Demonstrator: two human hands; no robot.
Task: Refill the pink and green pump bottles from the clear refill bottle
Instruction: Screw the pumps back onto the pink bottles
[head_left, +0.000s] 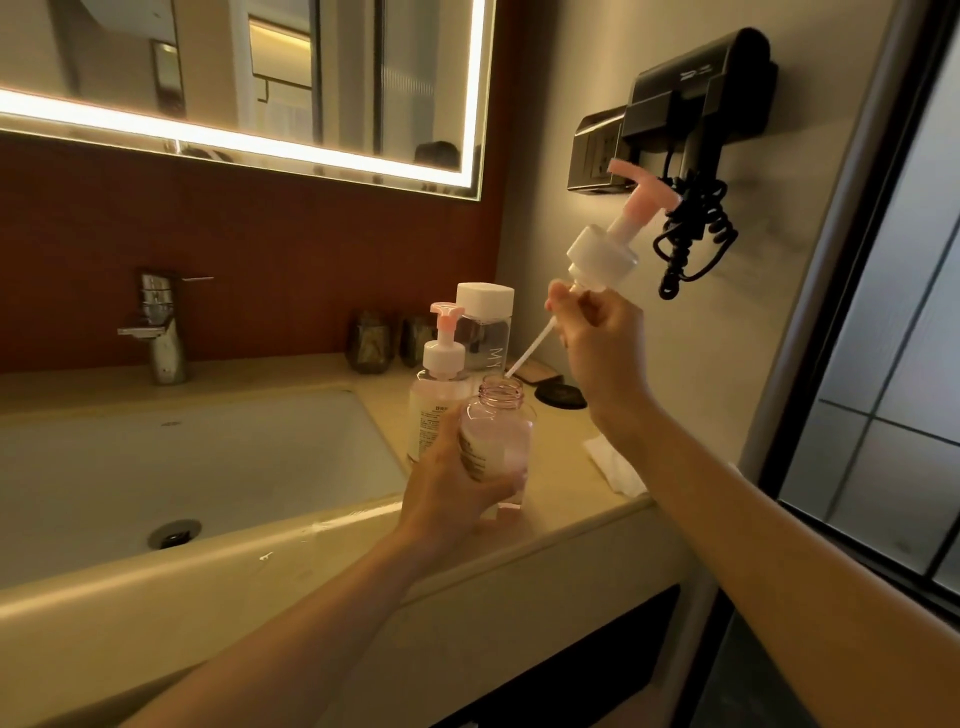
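My left hand (457, 488) grips the pink bottle (501, 431), which stands open-necked on the counter. My right hand (597, 338) holds that bottle's pump head (605, 249) up and to the right. Its white collar and pink nozzle tilt away, and its dip tube (530, 353) points down toward the bottle's mouth, its tip just above the rim. Behind the pink bottle stands a second pump bottle (436, 400) with its white and pink pump on. The clear refill bottle (485, 332) with a white cap stands behind both.
A white sink basin (182, 467) with a chrome tap (161, 332) lies to the left. Two dark cups (371, 340) stand by the wall. A black round lid (561, 395) and a white tissue (613, 462) lie on the counter at right. A hair dryer (696, 104) hangs above.
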